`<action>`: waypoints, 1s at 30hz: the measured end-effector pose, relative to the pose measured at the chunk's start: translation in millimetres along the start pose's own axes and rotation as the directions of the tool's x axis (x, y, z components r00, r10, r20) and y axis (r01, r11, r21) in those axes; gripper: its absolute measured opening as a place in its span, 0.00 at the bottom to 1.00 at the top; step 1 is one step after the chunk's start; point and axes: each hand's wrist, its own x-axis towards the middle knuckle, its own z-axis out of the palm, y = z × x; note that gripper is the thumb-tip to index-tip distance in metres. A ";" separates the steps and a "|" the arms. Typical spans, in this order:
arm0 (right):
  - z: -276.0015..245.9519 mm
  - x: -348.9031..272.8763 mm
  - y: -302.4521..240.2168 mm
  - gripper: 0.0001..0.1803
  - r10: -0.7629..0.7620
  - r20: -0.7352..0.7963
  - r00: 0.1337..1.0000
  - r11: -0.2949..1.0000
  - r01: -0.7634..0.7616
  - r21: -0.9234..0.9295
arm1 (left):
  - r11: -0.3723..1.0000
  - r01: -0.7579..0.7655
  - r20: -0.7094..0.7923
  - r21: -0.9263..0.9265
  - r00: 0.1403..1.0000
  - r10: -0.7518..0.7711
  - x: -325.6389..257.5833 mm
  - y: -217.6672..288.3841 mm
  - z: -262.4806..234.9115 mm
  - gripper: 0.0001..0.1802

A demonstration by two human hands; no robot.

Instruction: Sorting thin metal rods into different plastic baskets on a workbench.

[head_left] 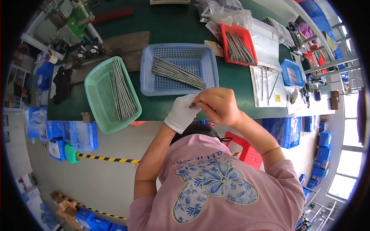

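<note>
A small grey metal piece [192,106] is gripped by the curled fingers of the left hand [180,113] in its white cloth glove and pinched at by those of the bare right hand [219,106]. It is held at the desk's [239,88] near edge; its length is hidden, so whether it is a rod cannot be told. It is probably hard, light and rather slippery, best pinched near its end.

Just beyond, slender grey ribbed-looking metal rods [178,73] are laid slantwise in a blue rectangular perforated plastic basket [179,47]. Stiffness and lightness may be expected singly, with a mid-length hold. Similar rods are contained in the green [97,94] and red [231,27] plastic baskets alongside.
</note>
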 end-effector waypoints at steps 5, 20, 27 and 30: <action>1.8 -0.9 -6.0 0.08 -0.123 0.027 0.992 0.980 0.126 -0.155 | 0.994 -0.107 -0.055 -0.016 0.993 0.106 2.0 1.7 2.6 0.13; 1.1 2.7 -0.7 0.07 -0.072 0.061 0.996 0.997 0.072 -0.004 | 0.996 -0.079 -0.025 0.027 0.996 0.080 -1.8 0.4 -1.6 0.13; 3.9 -3.0 -8.4 0.12 -0.165 0.057 0.985 0.972 0.172 -0.162 | 0.991 -0.131 0.037 0.011 0.991 0.130 0.1 -1.0 0.4 0.13; 2.8 -3.7 -10.1 0.09 -0.169 -0.004 0.986 0.969 0.166 -0.183 | 0.991 -0.136 0.050 0.007 0.989 0.136 0.2 -3.2 1.8 0.13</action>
